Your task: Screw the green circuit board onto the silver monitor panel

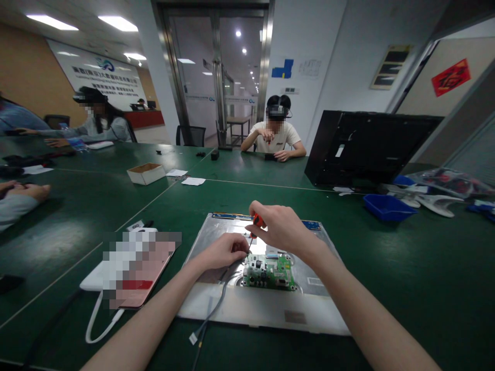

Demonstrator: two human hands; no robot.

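A silver metal display panel (pixel 320 304) lies flat on the green table, with a green circuit board (pixel 270 271) on its middle. My right hand (pixel 278 224) grips a red and black screwdriver (pixel 258 221), its shaft slanting down to the board's upper left corner. Beside that corner, my left hand (pixel 229 250) has its fingers pinched together near the screwdriver tip; what they hold, if anything, is hidden. A grey cable (pixel 221 299) runs from near the board over the panel's front edge.
Left of the panel lie a pink phone (pixel 154 273) and a white cable (pixel 93 319). A white box (pixel 146 174), a blue tray (pixel 390 207) and a large black monitor (pixel 371 147) stand farther back. Across the table sits a person (pixel 276 131); others are at the left.
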